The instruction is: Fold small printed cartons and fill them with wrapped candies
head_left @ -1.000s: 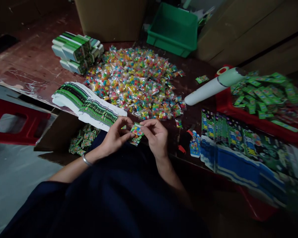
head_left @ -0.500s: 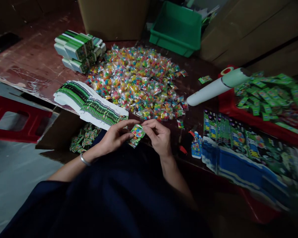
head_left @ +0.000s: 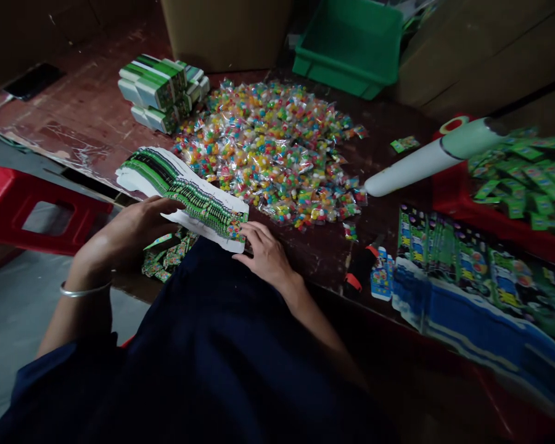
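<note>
My left hand (head_left: 134, 228) hovers over a cardboard box at the left, fingers apart and nothing in them. Just below its fingertips is a small green candy packet (head_left: 158, 242), above several similar packets (head_left: 171, 258) in that box. My right hand (head_left: 268, 250) is open, its fingertips touching the near right end of a fanned row of flat green and white cartons (head_left: 198, 206). Beyond the row lies a large heap of clear bags of colourful candy (head_left: 272, 154). The box's walls are mostly hidden by my left hand and clothing.
Tied carton bundles (head_left: 152, 86) sit behind the row. A green tray (head_left: 351, 49) stands at the back. To the right are a white tube (head_left: 411, 163), a black and red cutter (head_left: 361, 268), a blue carton (head_left: 382, 274) and fanned printed sheets (head_left: 467, 302). A red stool (head_left: 9, 209) stands left.
My hands have parted. The left went left over the box and let go of the small candy packet; the right moved to the carton row's end. The view has shifted slightly left.
</note>
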{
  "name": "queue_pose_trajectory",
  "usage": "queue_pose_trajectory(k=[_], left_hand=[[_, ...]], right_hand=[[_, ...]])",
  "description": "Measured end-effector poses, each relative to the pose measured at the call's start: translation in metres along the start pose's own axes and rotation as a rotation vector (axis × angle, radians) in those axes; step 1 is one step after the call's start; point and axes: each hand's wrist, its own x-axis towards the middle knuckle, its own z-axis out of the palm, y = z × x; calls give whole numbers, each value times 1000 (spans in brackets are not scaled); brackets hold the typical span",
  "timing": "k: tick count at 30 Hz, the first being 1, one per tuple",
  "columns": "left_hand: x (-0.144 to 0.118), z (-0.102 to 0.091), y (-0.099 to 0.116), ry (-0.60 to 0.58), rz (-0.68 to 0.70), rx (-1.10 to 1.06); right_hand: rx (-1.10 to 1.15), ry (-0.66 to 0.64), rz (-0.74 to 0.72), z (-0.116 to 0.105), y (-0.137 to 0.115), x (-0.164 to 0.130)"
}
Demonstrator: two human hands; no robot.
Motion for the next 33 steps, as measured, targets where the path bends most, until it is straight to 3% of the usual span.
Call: queue_pose_trajectory(k=[4,10,12,16,21,24,29,33], left_hand=[[5,19,9,-94,-17,-232],[26,71,12,-266,-29,-593],[31,83,9,-264,-34,-639],[34,87,3,-198,-59,-647],[33,83,3,-217,-99,-716],[33,87,3,-212,-131,-768],[38,103,12,-189,-223,-961],[42,119,28,-239,-240,-1289]], right_hand=[[8,-36,-17,0,6,0],[35,107,-56,-17,10,-7],[-1,73,-72,-17,6,-6],[-71,-40,-73,-8,4,-3],[52,-8,-86,-4,15,-3],[74,74,-95,-11,16,-5],[18,380,-33,-24,0,-14],[-21,412,-120,-26,-17,-23]])
